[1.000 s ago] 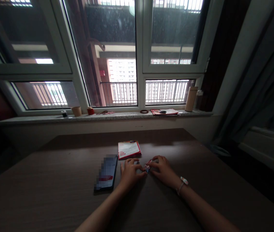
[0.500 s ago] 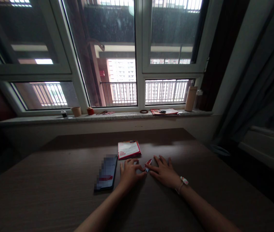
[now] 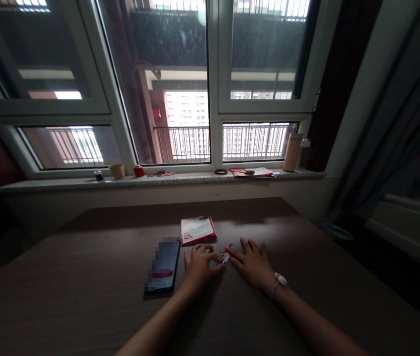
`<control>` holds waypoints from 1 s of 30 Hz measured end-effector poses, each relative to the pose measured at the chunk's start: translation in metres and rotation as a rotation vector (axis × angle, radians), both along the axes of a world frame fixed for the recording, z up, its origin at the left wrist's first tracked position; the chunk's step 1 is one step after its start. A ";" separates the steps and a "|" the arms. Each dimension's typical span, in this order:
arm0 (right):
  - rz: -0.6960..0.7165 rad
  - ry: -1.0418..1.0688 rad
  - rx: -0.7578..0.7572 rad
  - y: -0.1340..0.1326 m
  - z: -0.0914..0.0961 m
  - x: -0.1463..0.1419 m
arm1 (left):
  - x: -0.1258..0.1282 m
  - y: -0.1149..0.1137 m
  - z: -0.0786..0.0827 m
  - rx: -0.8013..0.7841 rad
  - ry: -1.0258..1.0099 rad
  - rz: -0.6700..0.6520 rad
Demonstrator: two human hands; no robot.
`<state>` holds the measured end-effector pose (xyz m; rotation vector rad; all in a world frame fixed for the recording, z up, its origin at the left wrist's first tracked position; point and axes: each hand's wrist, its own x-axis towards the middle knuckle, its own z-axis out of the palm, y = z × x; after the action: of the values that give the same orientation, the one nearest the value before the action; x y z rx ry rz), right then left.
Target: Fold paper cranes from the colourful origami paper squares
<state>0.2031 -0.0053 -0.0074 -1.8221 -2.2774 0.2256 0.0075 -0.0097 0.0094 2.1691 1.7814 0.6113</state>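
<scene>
A small folded piece of red and white printed paper (image 3: 226, 255) lies on the table between my two hands. My left hand (image 3: 201, 267) pinches its left edge between thumb and index finger, with the other fingers curled. My right hand (image 3: 253, 263) rests flat with its fingers spread, a fingertip touching the paper's right side. A bracelet with a pale charm circles my right wrist. Just beyond my left hand sits a stack of red-edged printed sheets (image 3: 197, 230). To its left lies a phone (image 3: 164, 269), its screen partly blurred.
The brown table (image 3: 83, 277) reaches toward a window sill (image 3: 191, 179). On the sill stand a paper cup (image 3: 117, 171), a red spool-like item (image 3: 139, 171), and a tan bottle (image 3: 292, 153). Black-handled scissors (image 3: 249, 172) lie on more printed sheets (image 3: 265, 171).
My right hand has shifted slightly to the right, and its fingers cover less of the folded paper. My left hand keeps almost the same place at the paper's left edge.
</scene>
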 end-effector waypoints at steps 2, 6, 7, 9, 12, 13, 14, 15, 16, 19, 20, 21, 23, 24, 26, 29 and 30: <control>0.009 0.021 0.004 0.001 -0.001 0.001 | 0.000 0.000 0.000 0.003 -0.007 -0.008; 0.030 0.086 0.022 0.005 -0.001 0.004 | 0.000 0.000 0.000 0.005 -0.026 -0.023; 0.034 0.112 0.033 0.007 -0.001 0.005 | 0.000 0.000 0.000 0.005 -0.029 -0.019; 0.037 0.176 0.059 0.009 -0.002 0.005 | -0.001 0.000 -0.001 0.004 -0.029 -0.011; 0.067 0.270 0.097 0.013 -0.003 0.004 | -0.001 0.001 -0.002 0.011 -0.027 -0.011; 0.084 0.294 0.107 0.014 -0.004 0.004 | -0.001 0.001 -0.002 0.011 -0.027 -0.014; 0.101 0.313 0.118 0.015 -0.005 0.004 | -0.001 0.001 -0.002 0.011 -0.028 -0.017; 0.114 0.329 0.129 0.016 -0.006 0.003 | -0.001 0.001 -0.003 0.010 -0.029 -0.018; 0.123 0.343 0.144 0.017 -0.006 0.003 | -0.002 0.001 -0.003 0.008 -0.028 -0.019; 0.140 0.377 0.196 0.017 -0.007 0.003 | -0.002 0.001 -0.003 0.009 -0.028 -0.027; 0.149 0.386 0.207 0.016 -0.007 0.003 | -0.002 0.001 -0.002 0.009 -0.028 -0.028; 0.159 0.392 0.211 0.016 -0.006 0.003 | -0.001 0.000 -0.002 0.009 -0.028 -0.028; 0.186 0.402 0.206 0.014 -0.004 0.003 | -0.001 0.000 -0.001 0.006 -0.026 -0.024; 0.200 0.409 0.206 0.014 -0.003 0.003 | -0.001 0.000 -0.001 0.003 -0.024 -0.021; 0.227 0.412 0.193 0.013 -0.001 0.002 | -0.001 0.000 -0.001 -0.001 -0.017 -0.017; 0.250 0.422 0.174 0.012 0.002 0.002 | -0.001 0.001 -0.003 -0.011 -0.010 -0.012; 0.249 0.424 0.168 0.012 0.003 0.001 | -0.002 0.002 -0.003 -0.013 -0.008 -0.012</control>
<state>0.2046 0.0066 -0.0044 -1.2635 -2.1357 0.4051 0.0060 -0.0082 0.0065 2.1643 1.7622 0.6024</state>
